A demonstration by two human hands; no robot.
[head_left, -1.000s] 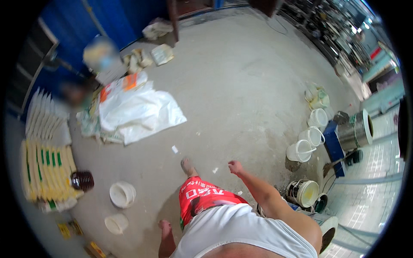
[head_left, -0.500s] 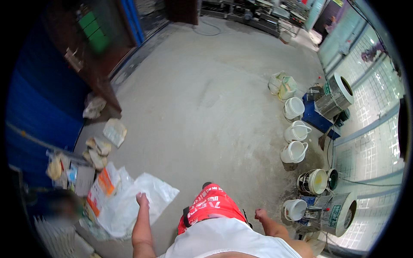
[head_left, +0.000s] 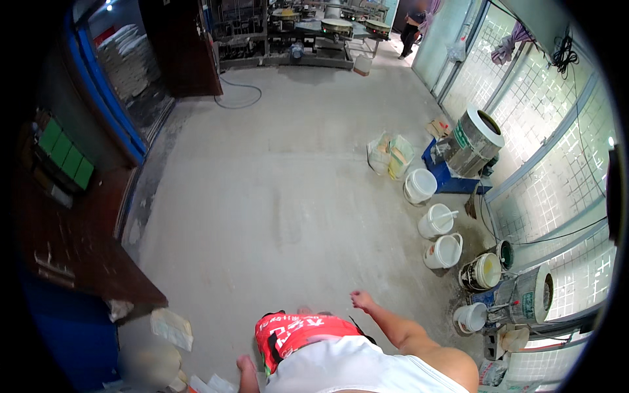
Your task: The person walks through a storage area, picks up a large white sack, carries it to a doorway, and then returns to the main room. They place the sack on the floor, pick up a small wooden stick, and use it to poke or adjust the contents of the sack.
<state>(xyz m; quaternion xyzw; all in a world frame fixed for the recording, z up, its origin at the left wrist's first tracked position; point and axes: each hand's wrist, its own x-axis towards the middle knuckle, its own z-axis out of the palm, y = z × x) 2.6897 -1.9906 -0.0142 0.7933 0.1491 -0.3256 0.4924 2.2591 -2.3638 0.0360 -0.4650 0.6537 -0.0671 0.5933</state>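
Low in the picture, my left hand (head_left: 246,364) hangs beside the red apron (head_left: 304,333) with its fingers loosely curled and nothing seen in it. On the other side my right hand (head_left: 360,300) swings forward over the grey floor (head_left: 262,196). Its fingers are curled in and it carries nothing that I can see. Neither hand touches any object. The apron has white printing and hangs over my front below a white top. Nearest to my left hand are white and orange sacks (head_left: 213,384), mostly cut off by the lower edge.
Along the right wall stand several white buckets (head_left: 442,251) and two grey drum machines (head_left: 475,144), with loose cables. Plastic bags (head_left: 389,156) lie by them. A brown door (head_left: 85,242) stands at left, machinery (head_left: 308,39) at the back, and a person (head_left: 413,29) far off.
The view has swung up and forward, bringing the back machinery into fuller sight. The white sheeting has slid down out of view. My right hand has moved forward, my left back.
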